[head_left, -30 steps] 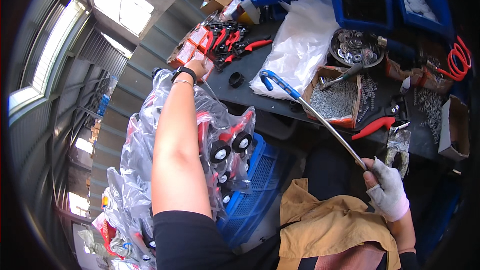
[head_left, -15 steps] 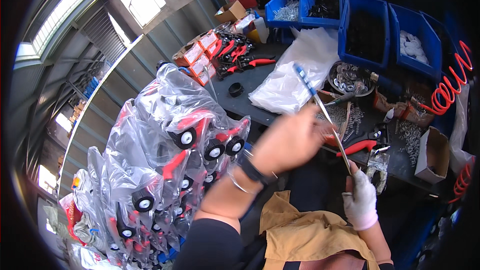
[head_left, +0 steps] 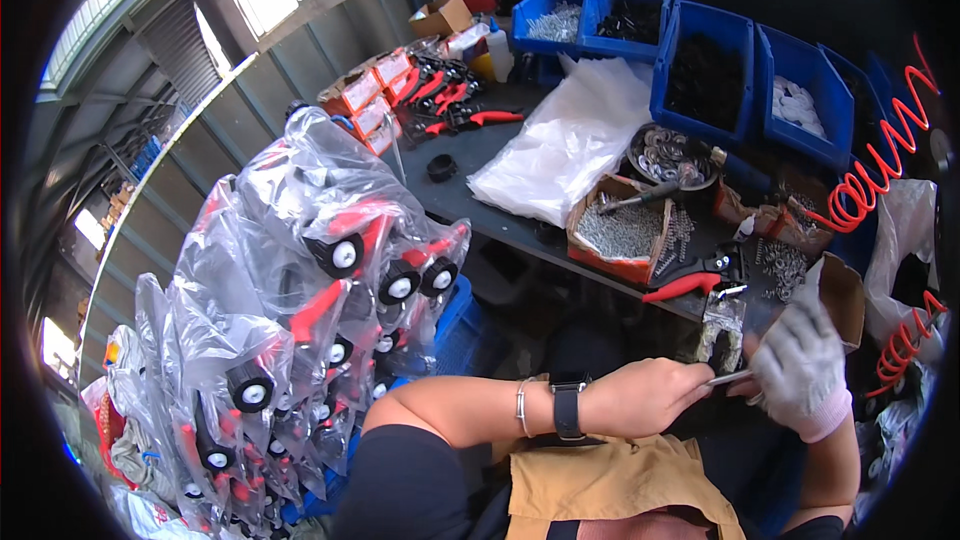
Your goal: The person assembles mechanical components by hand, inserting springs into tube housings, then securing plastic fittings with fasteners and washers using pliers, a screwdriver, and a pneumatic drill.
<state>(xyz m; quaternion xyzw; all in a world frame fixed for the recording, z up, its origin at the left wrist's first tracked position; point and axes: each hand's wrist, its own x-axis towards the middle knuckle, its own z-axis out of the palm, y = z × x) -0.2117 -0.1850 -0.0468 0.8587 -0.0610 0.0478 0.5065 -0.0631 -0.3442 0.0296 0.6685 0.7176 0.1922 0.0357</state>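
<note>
Since half a second ago, the left hand (head_left: pixel 648 397) has dropped from mid-reach over the bench to just above the lap; the metal rod (head_left: pixel 731 377) has come down too, from slanting up toward the bench to lying between both hands. Right hand (head_left: pixel 803 375) has shifted outward, and the view has swung a little.

Left hand: bare, fingers curled closed around the rod, a short length sticking out on the right. Watch (head_left: pixel 569 405) and bracelet (head_left: pixel 521 408) on that wrist. Right hand: grey-white glove, some fingers raised and partly straightened, rod running up to its thumb side; can't tell if it grips. Rest of the rod is hidden by the hands.

Tan apron (head_left: pixel 610 480) below the hands. A red-handled tool (head_left: pixel 683 287) lies at the bench edge above them; a worn silvery two-pronged piece (head_left: pixel 722 325) sits just beyond the left hand's fingers. Open carton (head_left: pixel 845 300) is behind the glove. Box of small screws (head_left: pixel 605 259) farther back, next to white plastic sheets (head_left: pixel 565 140). Blue bins (head_left: pixel 812 148) line the rear, red coiled hose (head_left: pixel 848 202) to the right. On the left, plastic-wrapped red parts with black wheels (head_left: pixel 318 312) are piled over a blue crate (head_left: pixel 455 325).
</note>
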